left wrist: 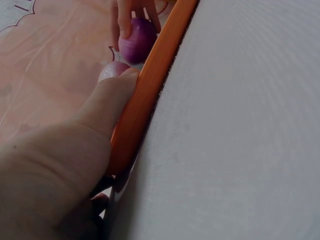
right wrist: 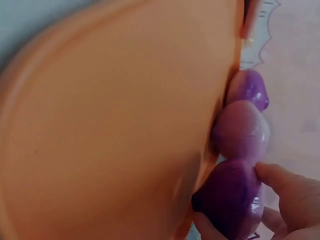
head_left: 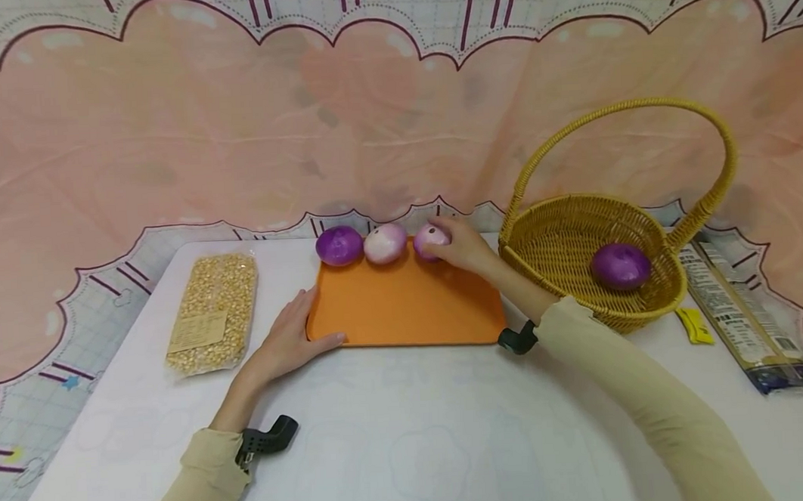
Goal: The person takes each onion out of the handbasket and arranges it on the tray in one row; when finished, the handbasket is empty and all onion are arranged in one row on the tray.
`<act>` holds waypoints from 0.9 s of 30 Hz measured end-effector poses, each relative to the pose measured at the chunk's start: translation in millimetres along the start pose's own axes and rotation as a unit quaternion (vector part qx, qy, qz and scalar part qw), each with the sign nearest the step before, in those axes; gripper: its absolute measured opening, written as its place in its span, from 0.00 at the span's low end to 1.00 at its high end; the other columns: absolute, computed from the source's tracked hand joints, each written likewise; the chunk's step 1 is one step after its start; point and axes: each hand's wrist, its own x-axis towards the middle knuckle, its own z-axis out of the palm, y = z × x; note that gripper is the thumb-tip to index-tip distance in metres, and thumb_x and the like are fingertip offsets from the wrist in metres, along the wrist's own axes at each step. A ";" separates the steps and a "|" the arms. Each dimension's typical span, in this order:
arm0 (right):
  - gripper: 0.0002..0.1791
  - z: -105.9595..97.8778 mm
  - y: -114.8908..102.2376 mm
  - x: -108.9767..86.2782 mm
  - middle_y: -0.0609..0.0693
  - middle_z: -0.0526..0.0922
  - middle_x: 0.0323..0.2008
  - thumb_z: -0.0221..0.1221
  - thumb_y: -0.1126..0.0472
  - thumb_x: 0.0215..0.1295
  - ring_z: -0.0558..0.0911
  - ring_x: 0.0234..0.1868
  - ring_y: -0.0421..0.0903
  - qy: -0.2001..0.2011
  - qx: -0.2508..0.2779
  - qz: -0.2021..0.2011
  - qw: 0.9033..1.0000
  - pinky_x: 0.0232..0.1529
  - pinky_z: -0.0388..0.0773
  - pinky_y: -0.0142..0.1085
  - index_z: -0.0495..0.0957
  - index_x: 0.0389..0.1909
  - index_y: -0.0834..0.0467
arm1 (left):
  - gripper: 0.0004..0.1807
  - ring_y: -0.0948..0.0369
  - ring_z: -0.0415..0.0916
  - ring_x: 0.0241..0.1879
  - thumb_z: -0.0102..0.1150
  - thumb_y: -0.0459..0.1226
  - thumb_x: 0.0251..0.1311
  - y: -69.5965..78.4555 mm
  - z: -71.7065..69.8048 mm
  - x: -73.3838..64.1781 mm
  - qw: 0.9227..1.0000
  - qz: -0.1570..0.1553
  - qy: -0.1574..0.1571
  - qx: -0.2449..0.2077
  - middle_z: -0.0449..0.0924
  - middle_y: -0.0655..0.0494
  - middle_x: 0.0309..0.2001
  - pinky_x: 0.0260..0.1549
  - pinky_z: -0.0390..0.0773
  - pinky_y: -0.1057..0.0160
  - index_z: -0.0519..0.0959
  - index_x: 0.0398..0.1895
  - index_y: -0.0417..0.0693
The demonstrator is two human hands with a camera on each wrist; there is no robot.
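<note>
Three purple onions stand in a row along the far edge of an orange tray [head_left: 404,303]: a deep purple onion [head_left: 339,245] at left, a paler onion [head_left: 384,244] in the middle, and another onion [head_left: 431,240] at right. My right hand [head_left: 468,247] holds the right onion between thumb and fingers. In the right wrist view this held onion [right wrist: 230,197] touches the middle one. My left hand [head_left: 289,336] grips the tray's near left corner, thumb over the front rim and fingers along the left side. The left wrist view shows its thumb against the rim; its other fingers are mostly hidden.
A wicker basket [head_left: 557,231] with a tall handle stands right of the tray, with one purple onion [head_left: 620,266] inside. Beyond it lie a yellow packet [head_left: 695,326] and a long package [head_left: 745,308]. A bag of corn kernels [head_left: 217,305] lies at left.
</note>
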 end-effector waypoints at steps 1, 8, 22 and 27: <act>0.36 0.3 -0.1 1.1 0.64 0.72 0.65 0.65 0.56 0.60 0.71 0.65 0.60 -0.004 -0.006 0.000 1.000 0.67 0.69 0.49 0.66 0.68 0.65 | 0.57 0.38 0.40 0.76 0.65 0.56 0.55 0.1 -0.1 -0.4 1.000 -0.001 -0.001 0.000 0.45 0.35 0.76 0.73 0.45 0.37 0.45 0.77 0.39; 0.36 2.3 -1.4 7.1 0.64 0.69 0.67 0.63 0.56 0.62 0.70 0.67 0.60 -0.021 -0.022 0.000 1.000 0.69 0.68 0.49 0.64 0.69 0.65 | 0.57 0.38 0.40 0.76 0.64 0.57 0.55 0.5 -0.7 -2.3 1.000 -0.004 -0.001 0.006 0.46 0.34 0.76 0.73 0.45 0.37 0.45 0.76 0.37; 0.41 5.3 8.9 10.5 0.64 0.69 0.67 0.64 0.47 0.62 0.70 0.66 0.60 -0.022 -0.013 -0.020 0.999 0.68 0.69 0.49 0.62 0.71 0.62 | 0.57 0.39 0.40 0.76 0.65 0.56 0.55 0.8 -0.9 -1.8 1.000 0.000 -0.001 0.007 0.46 0.35 0.76 0.73 0.45 0.38 0.45 0.76 0.37; 0.38 6.5 1.7 7.4 0.65 0.67 0.68 0.62 0.55 0.65 0.69 0.68 0.60 -0.019 -0.016 -0.016 1.000 0.70 0.66 0.50 0.60 0.71 0.66 | 0.57 0.39 0.40 0.76 0.64 0.57 0.55 0.1 -0.2 -1.6 1.000 -0.002 -0.002 0.009 0.46 0.34 0.76 0.73 0.45 0.38 0.45 0.77 0.37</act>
